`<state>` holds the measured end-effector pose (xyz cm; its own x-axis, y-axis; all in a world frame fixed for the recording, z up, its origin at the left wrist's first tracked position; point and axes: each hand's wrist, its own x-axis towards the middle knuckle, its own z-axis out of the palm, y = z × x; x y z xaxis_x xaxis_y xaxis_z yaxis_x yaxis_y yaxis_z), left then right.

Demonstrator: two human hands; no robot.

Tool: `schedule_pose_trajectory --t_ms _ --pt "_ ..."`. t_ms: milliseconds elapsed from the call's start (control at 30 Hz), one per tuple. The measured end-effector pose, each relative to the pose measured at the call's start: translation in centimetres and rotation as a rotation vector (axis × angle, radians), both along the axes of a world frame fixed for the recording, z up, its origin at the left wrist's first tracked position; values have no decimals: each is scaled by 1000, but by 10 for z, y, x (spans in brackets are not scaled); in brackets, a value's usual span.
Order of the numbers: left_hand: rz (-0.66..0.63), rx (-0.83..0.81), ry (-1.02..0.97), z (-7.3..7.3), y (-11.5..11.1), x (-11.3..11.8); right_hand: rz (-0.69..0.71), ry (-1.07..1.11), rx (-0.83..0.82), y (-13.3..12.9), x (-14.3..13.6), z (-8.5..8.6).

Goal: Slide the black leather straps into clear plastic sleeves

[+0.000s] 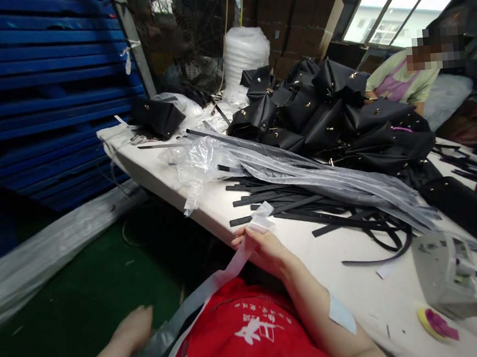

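My right hand [264,245] is closed on the upper end of a long, narrow translucent plastic sleeve [233,267] at the table's near edge. From there the sleeve runs down to the lower left, past my red apron [250,331]. My left hand [137,327] is low at the left, beside the lower stretch of the sleeve; its fingers are blurred and mostly hidden. Just beyond my right hand lie several black straps [294,203] with punched holes. Behind these, a bundle of similar clear sleeves [325,180] stretches across the table.
Black bags [307,107] are heaped on the white table [308,283]. A clear plastic container [444,272] and a yellow-and-pink roll [437,323] stand at right. Crumpled film [200,162] hangs over the left edge. Blue pallets [50,100] are stacked left; another person [400,80] sits across.
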<state>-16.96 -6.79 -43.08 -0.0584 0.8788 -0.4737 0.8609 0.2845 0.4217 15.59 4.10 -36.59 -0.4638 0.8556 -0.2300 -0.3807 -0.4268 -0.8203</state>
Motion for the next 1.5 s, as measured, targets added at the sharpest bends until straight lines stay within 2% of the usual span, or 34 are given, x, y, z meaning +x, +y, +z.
schedule_pose_trajectory --t_ms 67,100,133,200,267,300,400,467,567,667,733,800,900,1067,1167,1267,1400,1500 --pt "-17 54 -77 13 31 26 148 -42 61 -9 -5 6" --pt "-55 92 -176 24 44 43 221 -73 106 -14 -9 9" --pt "-88 117 -416 36 56 61 293 -103 163 -18 -13 11" --pt "-127 -86 -843 62 71 100 423 -151 295 -28 -20 14" --pt "-46 -280 -1133 83 81 135 520 -198 415 -38 -24 14" --pt "28 -312 -1232 90 85 149 559 -230 462 -42 -25 12" --pt "223 -214 -1391 100 94 179 588 -391 518 -54 -18 4" --pt "271 -150 -1385 100 99 188 517 -514 490 -57 -8 -1" --pt "259 -39 -1315 95 101 192 286 -545 417 -53 7 -2" --pt "166 101 -1220 87 100 187 -72 -426 286 -43 17 5" --pt "79 174 -1114 81 99 183 -299 -427 206 -36 20 10" --pt "-4 213 -1012 78 97 178 -413 -481 179 -31 21 13" --pt "-65 199 -934 79 91 174 -424 -492 155 -30 20 15" --pt "-21 97 -939 84 82 172 -474 -461 181 -34 18 13" --pt "19 112 -997 84 83 171 -474 -432 187 -37 22 12" --pt "56 170 -935 83 90 169 -371 -363 178 -40 28 13" --pt "-36 300 -833 87 98 171 -211 -356 210 -46 31 20" --pt "-23 233 -902 89 93 179 -215 -357 199 -46 30 20"
